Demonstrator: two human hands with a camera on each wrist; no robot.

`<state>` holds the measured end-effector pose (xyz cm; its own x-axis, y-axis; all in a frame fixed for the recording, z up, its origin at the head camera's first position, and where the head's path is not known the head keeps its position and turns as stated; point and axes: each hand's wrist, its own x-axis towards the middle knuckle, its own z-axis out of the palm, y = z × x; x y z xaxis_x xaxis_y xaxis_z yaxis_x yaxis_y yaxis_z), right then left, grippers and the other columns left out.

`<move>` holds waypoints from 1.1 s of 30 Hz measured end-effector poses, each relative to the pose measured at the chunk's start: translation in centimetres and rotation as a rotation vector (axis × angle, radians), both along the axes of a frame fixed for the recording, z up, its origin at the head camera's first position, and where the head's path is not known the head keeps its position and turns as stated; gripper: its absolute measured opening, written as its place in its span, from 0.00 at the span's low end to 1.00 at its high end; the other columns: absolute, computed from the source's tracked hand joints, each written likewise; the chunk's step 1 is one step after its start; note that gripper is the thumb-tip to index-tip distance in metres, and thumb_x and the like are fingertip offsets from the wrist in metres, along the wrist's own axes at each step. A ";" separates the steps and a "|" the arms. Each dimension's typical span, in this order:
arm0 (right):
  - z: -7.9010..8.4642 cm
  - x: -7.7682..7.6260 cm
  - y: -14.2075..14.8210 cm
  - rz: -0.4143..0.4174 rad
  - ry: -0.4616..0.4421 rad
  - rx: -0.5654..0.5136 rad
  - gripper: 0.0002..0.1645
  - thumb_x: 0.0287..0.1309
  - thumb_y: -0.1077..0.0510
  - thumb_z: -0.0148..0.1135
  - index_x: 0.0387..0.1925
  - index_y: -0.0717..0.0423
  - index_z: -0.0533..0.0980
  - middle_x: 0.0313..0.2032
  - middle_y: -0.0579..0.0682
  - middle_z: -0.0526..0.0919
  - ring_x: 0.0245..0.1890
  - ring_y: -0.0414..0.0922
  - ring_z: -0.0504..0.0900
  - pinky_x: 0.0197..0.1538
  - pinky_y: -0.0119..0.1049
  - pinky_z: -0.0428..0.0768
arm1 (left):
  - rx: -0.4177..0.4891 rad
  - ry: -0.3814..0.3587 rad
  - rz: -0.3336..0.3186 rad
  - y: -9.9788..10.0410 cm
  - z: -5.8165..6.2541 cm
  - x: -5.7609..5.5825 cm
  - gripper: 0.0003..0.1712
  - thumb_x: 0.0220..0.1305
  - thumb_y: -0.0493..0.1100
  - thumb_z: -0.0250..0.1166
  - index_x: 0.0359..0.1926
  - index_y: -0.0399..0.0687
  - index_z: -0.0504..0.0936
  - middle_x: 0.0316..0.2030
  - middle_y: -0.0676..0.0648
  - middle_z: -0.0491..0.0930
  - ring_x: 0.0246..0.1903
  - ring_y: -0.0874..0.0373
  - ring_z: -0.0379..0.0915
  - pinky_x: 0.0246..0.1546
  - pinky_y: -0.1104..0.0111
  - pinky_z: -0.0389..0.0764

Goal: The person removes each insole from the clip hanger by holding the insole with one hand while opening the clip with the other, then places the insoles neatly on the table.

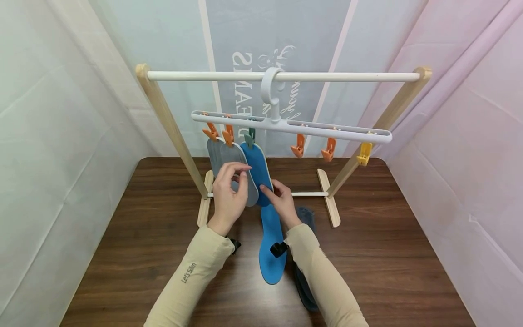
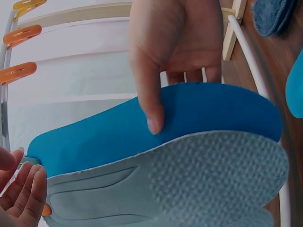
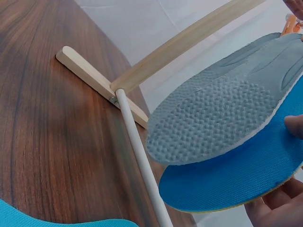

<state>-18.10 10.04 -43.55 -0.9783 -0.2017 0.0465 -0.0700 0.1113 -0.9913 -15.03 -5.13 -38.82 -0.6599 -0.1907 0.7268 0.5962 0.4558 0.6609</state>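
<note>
A blue insole hangs from a dark green clip on the white hanger. My right hand pinches its edge, with the thumb on the blue face and the fingers behind. Two grey insoles with dimpled undersides hang just left of it from orange clips. My left hand is raised before the grey insoles, its fingers loosely bent and holding nothing. The left wrist view shows the left fingers near the clipped end of the blue insole.
The hanger hooks over the white rod of a wooden stand. Two orange clips and a yellow clip hang at right. Another blue insole and dark insoles lie on the brown table.
</note>
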 end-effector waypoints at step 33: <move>0.7 2.4 0.7 0.085 0.084 0.094 0.10 0.65 0.62 0.58 0.40 0.67 0.78 0.34 0.59 0.78 0.32 0.42 0.74 0.38 0.40 0.74 | 0.148 -0.297 -0.164 0.9 4.5 -0.8 0.28 0.74 0.47 0.50 0.70 0.44 0.59 0.64 0.39 0.66 0.28 0.50 0.79 0.27 0.68 0.81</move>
